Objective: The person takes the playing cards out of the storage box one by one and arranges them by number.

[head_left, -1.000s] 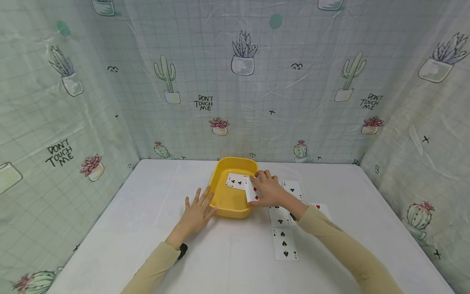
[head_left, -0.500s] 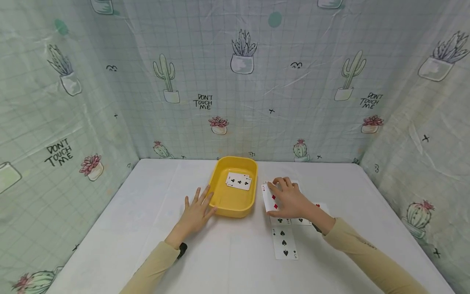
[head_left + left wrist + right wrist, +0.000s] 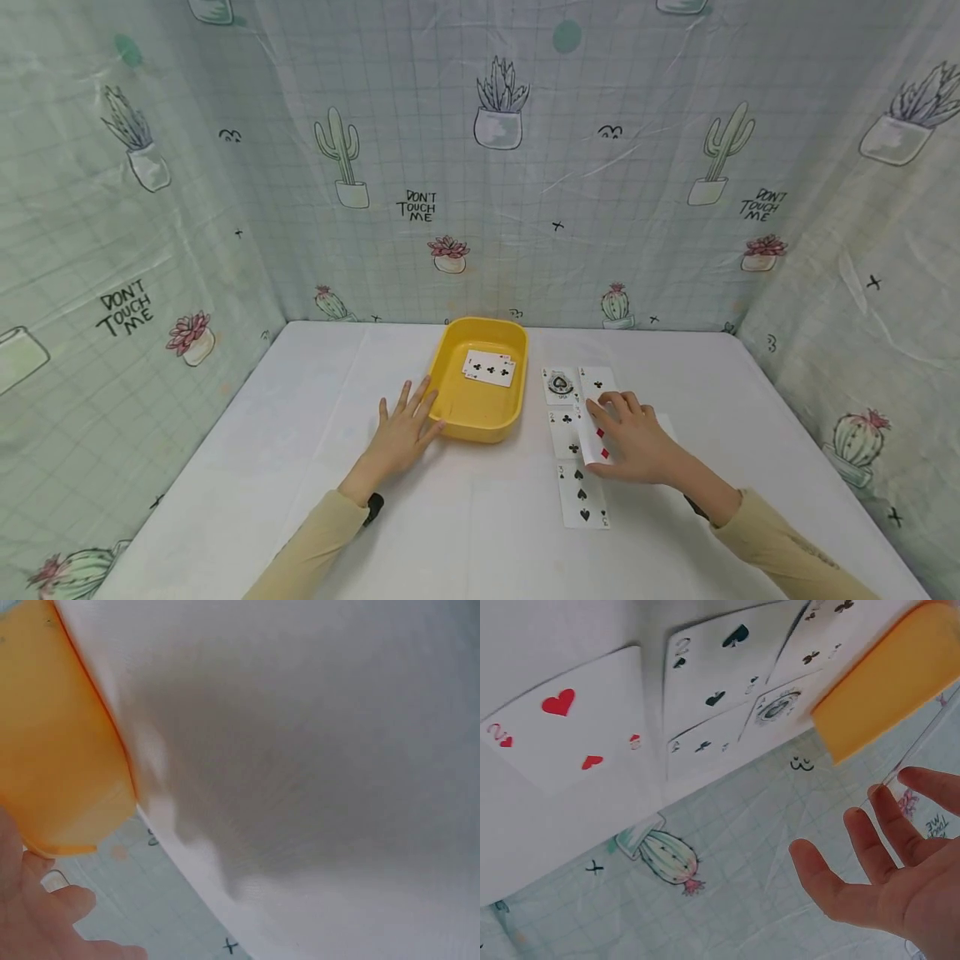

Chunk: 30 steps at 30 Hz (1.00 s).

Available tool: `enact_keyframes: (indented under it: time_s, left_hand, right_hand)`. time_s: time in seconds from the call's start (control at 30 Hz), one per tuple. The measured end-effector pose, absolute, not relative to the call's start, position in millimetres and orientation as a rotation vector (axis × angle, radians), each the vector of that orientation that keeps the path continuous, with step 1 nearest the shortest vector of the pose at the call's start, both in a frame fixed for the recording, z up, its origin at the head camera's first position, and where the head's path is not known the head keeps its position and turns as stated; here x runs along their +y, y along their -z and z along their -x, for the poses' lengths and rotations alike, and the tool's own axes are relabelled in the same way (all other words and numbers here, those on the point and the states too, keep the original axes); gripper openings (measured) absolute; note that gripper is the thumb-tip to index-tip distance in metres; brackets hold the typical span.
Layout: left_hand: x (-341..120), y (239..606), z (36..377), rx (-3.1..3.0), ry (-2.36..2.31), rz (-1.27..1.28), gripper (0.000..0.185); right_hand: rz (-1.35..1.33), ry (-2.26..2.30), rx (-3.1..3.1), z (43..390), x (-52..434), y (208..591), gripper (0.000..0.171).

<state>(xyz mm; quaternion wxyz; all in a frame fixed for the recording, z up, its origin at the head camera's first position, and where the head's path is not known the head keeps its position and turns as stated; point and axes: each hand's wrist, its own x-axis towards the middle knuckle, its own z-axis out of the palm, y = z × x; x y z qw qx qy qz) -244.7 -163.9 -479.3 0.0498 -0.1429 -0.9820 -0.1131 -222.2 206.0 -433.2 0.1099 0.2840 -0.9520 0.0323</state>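
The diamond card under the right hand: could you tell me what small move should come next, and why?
Probably lower the diamond card flat onto the bare table right of the two of clubs. The right hand holds it tilted over that gap, while the left hand rests against the yellow tray.

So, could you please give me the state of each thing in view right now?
yellow tray: upright, holds face-up cards
cards in tray: face up, overlapping
left hand: flat, fingers against the tray's side
right hand: pinching a red-suited card on edge
table cards: flat, face up
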Motion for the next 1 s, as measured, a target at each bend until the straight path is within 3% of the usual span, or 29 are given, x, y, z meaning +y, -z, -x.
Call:
enact_keyframes:
  time_s: [0.4,1.0]
  left_hand:
    - [-162,479,247,-3.003,0.328,0.439,0.063]
    - [-163,481,246,-3.003,0.32,0.419,0.063]
  right_hand:
    - [-0.799,0.031,-2.818,189,236,461,0.084]
    - [-0.766,-0.01,-2.877,175,247,495,0.081]
